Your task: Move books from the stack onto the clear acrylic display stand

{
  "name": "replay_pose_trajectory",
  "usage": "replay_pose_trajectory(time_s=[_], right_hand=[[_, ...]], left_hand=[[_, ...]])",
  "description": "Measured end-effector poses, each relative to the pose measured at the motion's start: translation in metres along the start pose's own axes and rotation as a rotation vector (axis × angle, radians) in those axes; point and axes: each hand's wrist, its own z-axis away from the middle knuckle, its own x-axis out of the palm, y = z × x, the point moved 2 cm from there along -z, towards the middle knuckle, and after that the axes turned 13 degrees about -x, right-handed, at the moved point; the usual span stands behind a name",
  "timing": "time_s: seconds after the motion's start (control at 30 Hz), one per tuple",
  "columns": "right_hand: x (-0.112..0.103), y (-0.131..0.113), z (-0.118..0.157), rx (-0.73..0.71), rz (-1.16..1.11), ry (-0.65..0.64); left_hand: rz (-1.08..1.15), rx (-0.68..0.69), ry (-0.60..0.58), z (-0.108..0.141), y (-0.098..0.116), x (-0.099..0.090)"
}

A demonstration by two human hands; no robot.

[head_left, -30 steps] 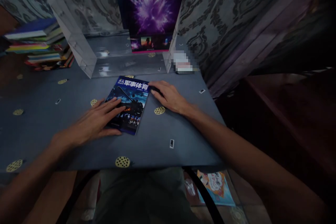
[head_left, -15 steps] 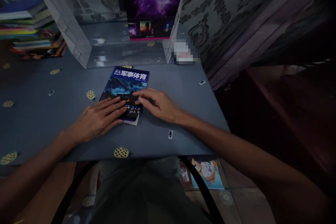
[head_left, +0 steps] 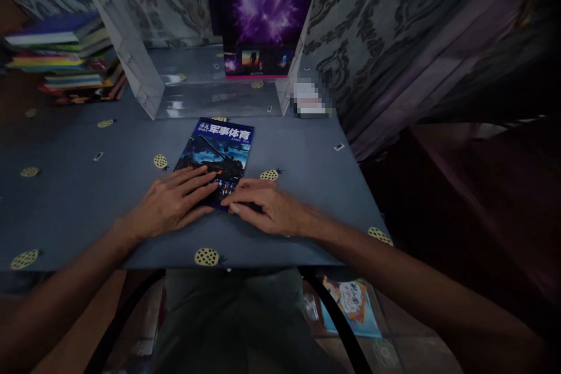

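A magazine [head_left: 219, 149] with a dark blue cover, a tank picture and white Chinese characters lies slightly slanted on the table. My left hand [head_left: 175, 196] rests flat on its lower left part, fingers stretched out over the cover. At the lower right corner, my right hand [head_left: 267, 207] has thumb and fingers drawn together in a pinch on the magazine's edge. Its fingers hide that corner.
A clear acrylic rack [head_left: 155, 90] stands behind the magazine, with a purple-and-black book [head_left: 267, 11] upright in it. A stack of books [head_left: 65, 41] is at the back left. Below the table's front edge, a light-blue book [head_left: 353, 307] lies on the floor.
My right hand has moved down from the middle of the cover to the lower right corner. The white page that stuck out below the cover no longer shows. The left hand stays on the cover.
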Motion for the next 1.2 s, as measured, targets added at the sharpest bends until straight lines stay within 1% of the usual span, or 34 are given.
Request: replay_pose_trajectory(time_s=[0.1,0.13,0.2,0.27,0.3,0.33,0.4,0.5,0.57,0.63,0.7,0.77,0.87,0.93,1.0,1.07,1.1,1.13,1.2], right_hand=[[0.001,0.002,0.000,0.014,-0.015,0.010],[0.002,0.004,-0.001,0.036,-0.034,0.024],[0.002,0.011,-0.002,0.110,-0.018,0.092],[0.002,0.018,-0.005,0.197,0.114,0.184],[0.003,0.022,-0.006,0.245,0.214,0.215],[0.004,0.025,-0.008,0.288,0.313,0.215],[0.008,0.029,-0.011,0.363,0.464,0.142],[0.014,0.029,-0.014,0.414,0.556,0.013],[0.016,0.026,-0.015,0.425,0.569,-0.022],[0.015,0.024,-0.015,0.432,0.565,-0.021],[0.014,0.023,-0.015,0.433,0.543,-0.004],[0.013,0.025,-0.014,0.437,0.506,0.012],[0.011,0.030,-0.010,0.444,0.453,0.060],[0.008,0.036,-0.006,0.438,0.417,0.160],[0.004,0.043,-0.002,0.425,0.347,0.313],[0.001,0.051,0.000,0.417,0.196,0.464],[-0.001,0.056,0.000,0.417,0.090,0.520],[-0.003,0.060,0.000,0.415,-0.026,0.560],[-0.009,0.066,-0.006,0.405,-0.246,0.595]], left_hand=[[0.009,0.002,0.070,-0.003,-0.002,0.000],[0.000,-0.032,0.111,-0.005,-0.005,-0.001],[-0.046,-0.164,0.212,-0.009,-0.013,-0.002],[-0.098,-0.331,0.279,-0.013,-0.025,-0.003],[-0.109,-0.398,0.286,-0.015,-0.031,-0.003],[-0.103,-0.443,0.280,-0.016,-0.035,-0.003],[-0.034,-0.474,0.257,-0.019,-0.040,-0.003],[0.195,-0.487,0.263,-0.023,-0.040,-0.003],[0.511,-0.577,0.302,-0.026,-0.039,-0.005],[0.857,-0.686,0.335,-0.030,-0.041,-0.007],[1.082,-0.755,0.332,-0.037,-0.042,-0.009],[1.169,-0.787,0.287,-0.044,-0.042,-0.008],[1.301,-0.819,0.176,-0.053,-0.036,-0.002],[1.378,-0.797,0.135,-0.055,-0.029,0.000],[1.440,-0.752,0.125,-0.054,-0.023,-0.001],[1.513,-0.706,0.128,-0.052,-0.019,-0.003],[1.555,-0.691,0.138,-0.051,-0.018,-0.005],[1.596,-0.684,0.155,-0.050,-0.018,-0.006],[1.655,-0.682,0.211,-0.050,-0.019,-0.009]])
